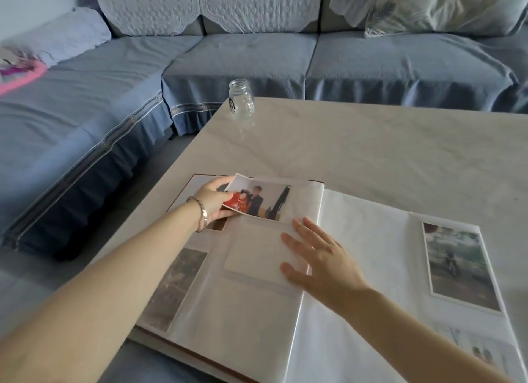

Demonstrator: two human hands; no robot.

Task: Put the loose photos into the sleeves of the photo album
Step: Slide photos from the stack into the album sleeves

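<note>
Left hand (213, 200) pinches photo (258, 199) by left end, long axis running right toward album (363, 254) spine; right hand (321, 258) flat, fingers straight, pressing empty sleeve (251, 254).

We see a pale marble table (371, 142) under soft daylight; a blue-grey corner sofa (243, 59) wraps from nine to twelve o'clock, cushion (428, 8) at one.
</note>
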